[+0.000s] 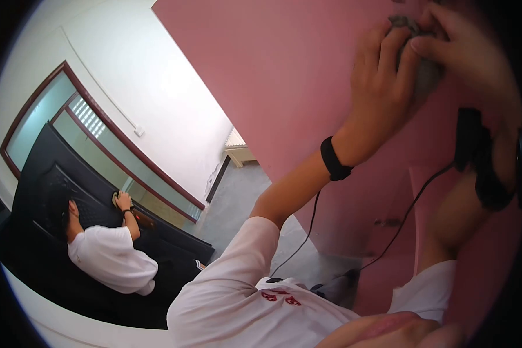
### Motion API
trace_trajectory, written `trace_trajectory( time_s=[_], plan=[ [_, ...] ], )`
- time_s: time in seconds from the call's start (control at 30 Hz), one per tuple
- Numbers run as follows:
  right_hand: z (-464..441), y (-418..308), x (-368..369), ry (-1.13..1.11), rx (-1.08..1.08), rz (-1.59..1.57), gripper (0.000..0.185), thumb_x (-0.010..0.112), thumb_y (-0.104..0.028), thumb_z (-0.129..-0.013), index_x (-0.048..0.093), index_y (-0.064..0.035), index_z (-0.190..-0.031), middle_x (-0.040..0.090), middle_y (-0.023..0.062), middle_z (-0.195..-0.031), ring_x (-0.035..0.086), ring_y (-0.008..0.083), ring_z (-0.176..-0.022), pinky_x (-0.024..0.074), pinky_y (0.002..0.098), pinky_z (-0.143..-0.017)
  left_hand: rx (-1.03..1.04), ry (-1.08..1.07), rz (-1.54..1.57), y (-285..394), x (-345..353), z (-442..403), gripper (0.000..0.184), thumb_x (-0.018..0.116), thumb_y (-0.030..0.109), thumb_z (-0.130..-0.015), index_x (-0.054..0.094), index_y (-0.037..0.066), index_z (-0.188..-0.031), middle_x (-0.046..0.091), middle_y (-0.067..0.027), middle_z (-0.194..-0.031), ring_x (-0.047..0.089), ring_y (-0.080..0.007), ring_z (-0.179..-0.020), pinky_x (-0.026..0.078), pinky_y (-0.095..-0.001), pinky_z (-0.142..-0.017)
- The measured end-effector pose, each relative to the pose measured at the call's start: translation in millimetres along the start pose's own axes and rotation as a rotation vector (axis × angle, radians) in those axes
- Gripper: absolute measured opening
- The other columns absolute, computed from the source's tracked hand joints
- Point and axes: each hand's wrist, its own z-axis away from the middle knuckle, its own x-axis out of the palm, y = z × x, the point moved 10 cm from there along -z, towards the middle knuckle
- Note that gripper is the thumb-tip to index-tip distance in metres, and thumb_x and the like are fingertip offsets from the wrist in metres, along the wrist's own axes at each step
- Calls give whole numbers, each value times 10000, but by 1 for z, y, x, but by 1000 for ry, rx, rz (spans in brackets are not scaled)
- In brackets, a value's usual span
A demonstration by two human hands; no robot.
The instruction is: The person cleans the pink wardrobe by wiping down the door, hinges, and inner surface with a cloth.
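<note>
At the upper right, my left hand (384, 72) is closed, its fingers curled over a bunched grey cloth (428, 76). My right hand (459, 45) pinches the same cloth between thumb and fingers from the other side. Part of the cloth is hidden behind my fingers, and a darker crumpled end pokes out above them. Both hands are raised in front of a large pink panel (284, 75); whether the cloth touches it I cannot tell. Black bands with cables hanging from them circle both of my wrists.
A black door (93, 174) stands at left, where another person in a white shirt (113, 255) has a hand against it. A brown-framed window (98, 130) is behind. Cables (397, 232) hang beside my arms. A pale wooden piece (240, 153) stands on the grey floor.
</note>
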Motion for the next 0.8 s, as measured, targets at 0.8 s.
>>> trace_trajectory(
  time_s=[0.8],
  plan=[
    [59, -113, 187, -646, -298, 103, 614, 663, -272, -983, 506, -120, -1557, 641, 97, -1427, 668, 245, -1164, 506, 346, -1044, -473, 28, -222, -130, -268, 139, 759, 744, -3, -667, 497, 46, -1384, 463, -222, -1479, 464, -412, -1377, 399, -497, -1150]
  ],
)
